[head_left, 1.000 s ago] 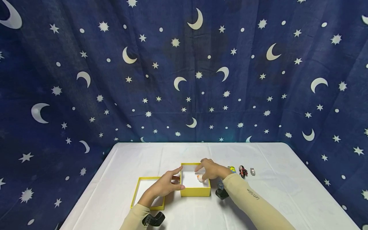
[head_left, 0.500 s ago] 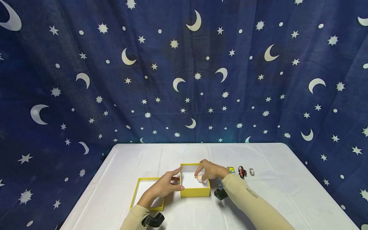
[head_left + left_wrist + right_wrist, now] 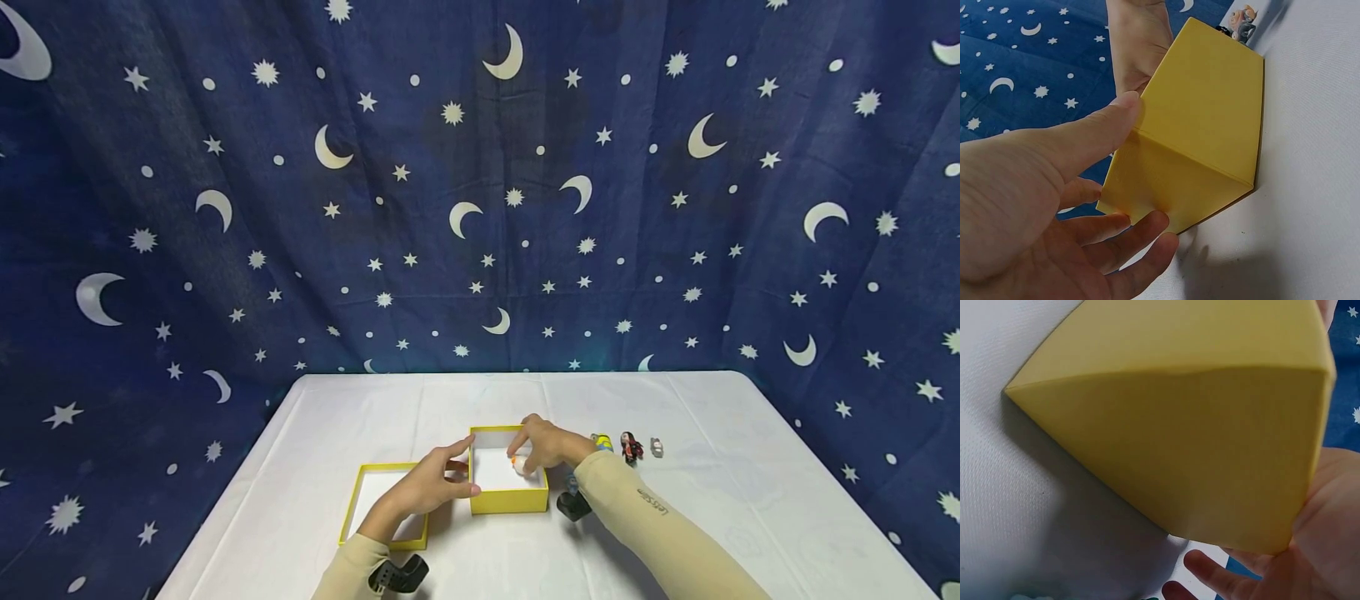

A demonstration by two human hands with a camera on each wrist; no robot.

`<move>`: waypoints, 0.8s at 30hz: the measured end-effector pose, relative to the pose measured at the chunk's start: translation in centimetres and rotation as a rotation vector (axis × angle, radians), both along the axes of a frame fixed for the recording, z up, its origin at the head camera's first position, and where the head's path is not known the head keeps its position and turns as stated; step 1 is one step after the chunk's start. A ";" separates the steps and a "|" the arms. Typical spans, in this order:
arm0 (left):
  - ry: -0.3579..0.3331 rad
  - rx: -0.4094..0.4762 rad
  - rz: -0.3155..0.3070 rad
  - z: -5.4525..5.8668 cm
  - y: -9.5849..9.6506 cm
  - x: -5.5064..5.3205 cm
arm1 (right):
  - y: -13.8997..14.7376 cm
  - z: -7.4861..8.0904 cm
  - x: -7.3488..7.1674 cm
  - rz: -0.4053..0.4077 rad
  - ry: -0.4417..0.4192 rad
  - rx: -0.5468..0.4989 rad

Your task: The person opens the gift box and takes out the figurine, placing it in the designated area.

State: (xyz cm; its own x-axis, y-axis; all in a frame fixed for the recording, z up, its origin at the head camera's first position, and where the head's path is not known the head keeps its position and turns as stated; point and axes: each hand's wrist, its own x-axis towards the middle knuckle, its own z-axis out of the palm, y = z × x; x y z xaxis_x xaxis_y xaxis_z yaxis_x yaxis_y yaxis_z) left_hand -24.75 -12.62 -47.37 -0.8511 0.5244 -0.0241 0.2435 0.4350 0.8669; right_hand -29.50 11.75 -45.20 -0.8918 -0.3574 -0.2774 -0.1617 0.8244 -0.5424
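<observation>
A yellow box (image 3: 508, 502) with a white inside stands uncovered on the table. My left hand (image 3: 429, 485) holds its left side in the head view; in the left wrist view, the thumb lies at the near corner and fingertips touch the yellow wall (image 3: 1160, 181). Over the right rim reaches my right hand (image 3: 550, 443), thumb and index finger pinching a small white-and-orange figurine (image 3: 518, 463) low inside the box. The right wrist view shows the box's outer wall (image 3: 1179, 444), which hides the figurine.
Left of the box lies its yellow-rimmed lid (image 3: 408, 545), inside up, partly under my left forearm. To the right are a yellow-and-blue figurine (image 3: 603, 442), a dark-haired red-and-black figurine (image 3: 631, 448) and a small grey figurine (image 3: 657, 447). Something blue (image 3: 572, 482) shows beside my right wrist.
My right fingers have closed in slightly around the white-and-orange figurine, which has shifted a little inside the box. The left hand and the box stay in place.
</observation>
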 end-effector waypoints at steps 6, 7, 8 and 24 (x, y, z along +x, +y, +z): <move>-0.002 0.000 0.001 -0.1 -0.1 -0.1 | 0.0 0.1 0.1 0.010 0.013 0.007; -0.003 0.001 0.002 -0.1 -0.1 -0.1 | 0.0 0.2 0.1 0.011 0.014 0.007; -0.003 0.002 0.001 -0.1 -0.1 -0.1 | 0.0 0.2 0.1 0.011 0.015 0.007; -0.006 0.016 -0.013 0.2 -0.1 0.2 | 0.1 0.0 0.0 0.010 0.025 -0.025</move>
